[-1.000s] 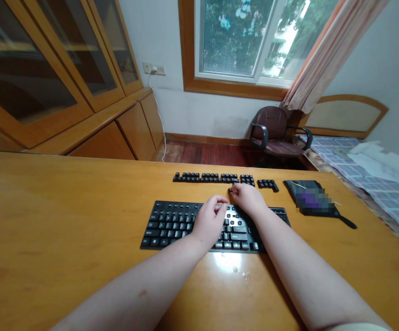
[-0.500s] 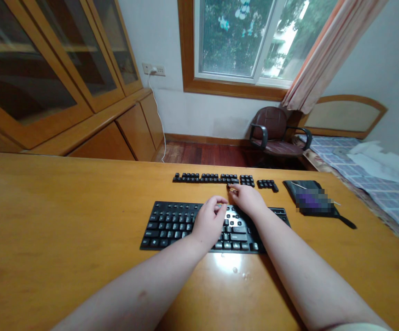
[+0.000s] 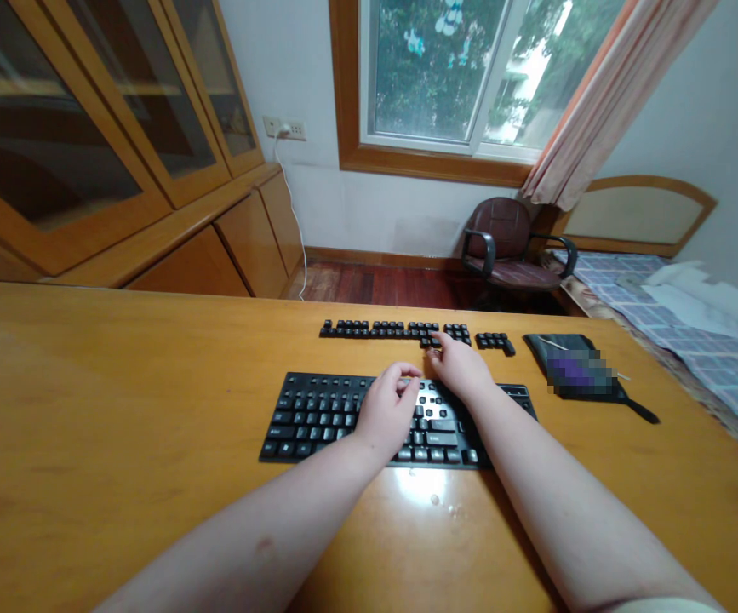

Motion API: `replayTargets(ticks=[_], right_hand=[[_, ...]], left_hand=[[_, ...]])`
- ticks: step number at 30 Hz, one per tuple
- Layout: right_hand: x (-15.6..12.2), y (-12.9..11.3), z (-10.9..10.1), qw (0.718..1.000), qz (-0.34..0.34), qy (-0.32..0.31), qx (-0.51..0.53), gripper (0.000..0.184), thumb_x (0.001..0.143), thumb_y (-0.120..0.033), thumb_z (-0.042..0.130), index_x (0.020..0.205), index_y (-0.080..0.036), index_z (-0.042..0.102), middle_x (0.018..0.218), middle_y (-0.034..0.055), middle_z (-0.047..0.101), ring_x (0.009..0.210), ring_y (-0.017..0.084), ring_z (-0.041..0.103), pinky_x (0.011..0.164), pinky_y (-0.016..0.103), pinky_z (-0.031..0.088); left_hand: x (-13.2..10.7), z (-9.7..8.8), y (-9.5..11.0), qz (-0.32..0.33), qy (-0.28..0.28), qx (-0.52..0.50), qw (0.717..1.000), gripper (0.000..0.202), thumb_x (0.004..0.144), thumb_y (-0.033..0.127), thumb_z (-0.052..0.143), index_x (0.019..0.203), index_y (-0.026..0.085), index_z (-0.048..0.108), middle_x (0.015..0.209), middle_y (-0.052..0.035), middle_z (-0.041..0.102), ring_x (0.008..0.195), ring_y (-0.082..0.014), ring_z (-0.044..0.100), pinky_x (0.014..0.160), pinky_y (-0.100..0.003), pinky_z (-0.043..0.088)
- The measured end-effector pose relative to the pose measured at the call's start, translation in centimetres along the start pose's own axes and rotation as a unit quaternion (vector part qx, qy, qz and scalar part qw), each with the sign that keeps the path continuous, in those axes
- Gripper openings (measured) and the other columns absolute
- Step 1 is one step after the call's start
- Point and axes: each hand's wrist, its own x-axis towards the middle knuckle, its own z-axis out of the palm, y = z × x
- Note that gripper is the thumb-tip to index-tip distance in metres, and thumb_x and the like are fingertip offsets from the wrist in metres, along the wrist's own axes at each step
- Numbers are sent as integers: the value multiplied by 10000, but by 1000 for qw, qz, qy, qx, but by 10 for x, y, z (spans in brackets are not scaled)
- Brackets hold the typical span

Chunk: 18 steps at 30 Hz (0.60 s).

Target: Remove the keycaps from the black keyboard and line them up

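A black keyboard point(image 3: 336, 419) lies on the wooden desk. Several of its key positions on the upper right have no caps. My left hand point(image 3: 389, 410) rests over the middle of it, fingers loosely bent, with a gap by the thumb and nothing visible in it. Beyond the keyboard, loose black keycaps point(image 3: 389, 329) stand in grouped rows. My right hand point(image 3: 463, 366) is at a short front row of keycaps point(image 3: 426, 343), index finger stretched out against or just over its right end. The other fingers are curled below, and their tips are partly hidden.
A dark pouch point(image 3: 569, 368) with a strap lies to the right on the desk point(image 3: 119, 409). More keycap groups point(image 3: 494, 342) sit left of it. A brown armchair point(image 3: 502, 243) and a bed point(image 3: 675, 315) stand beyond, and a glass-door cabinet point(image 3: 100, 213) is at the left.
My right index finger has lifted and stretched out from the keycap it was pinching with the thumb. That keycap now sits in the short front row. My left hand has stayed put.
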Motion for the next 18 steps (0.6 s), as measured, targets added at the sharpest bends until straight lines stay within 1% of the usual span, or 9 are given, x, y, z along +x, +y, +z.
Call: replayTargets(ticks=[3,6,13,16,18], right_hand=[[0,1,1,1000,-22,-5,5,394,854,-340,425,1227,-242,508,993,81,673,891,228,621,732,302,440],[-1,1,1,999,-34,-9,4,371,851,-329,431,1198,-261,541,1021,72,669,915,223,616,741,301,441],[-1,0,0,999,-34,-15,8,365,857,-329,429,1190,-253,559,1050,80,662,933,216,607,779,304,435],[0,2,2,999,-36,-10,10,364,854,-326,433,1188,-253,558,1033,80,667,918,220,611,777,311,436],[1,3,4,999,-36,6,22,364,854,-337,436,1181,-240,561,1030,81,664,915,218,608,787,313,435]], left_hand=[[0,0,0,-1,-2,-1,1000,153,836,245,463,903,185,586,837,-18,631,724,-141,582,674,-252,441],[0,0,0,-3,1,0,1000,152,836,242,463,904,184,586,856,-20,633,737,-141,583,685,-254,440],[0,0,1,-4,-4,1,1000,145,838,237,466,904,190,586,844,-13,634,726,-137,583,670,-245,434],[0,-1,0,-5,-3,1,1000,142,836,235,469,901,187,586,838,-13,631,715,-136,581,658,-241,433],[0,0,1,-5,-2,1,1000,145,837,235,467,903,183,585,832,-15,627,708,-135,579,655,-242,434]])
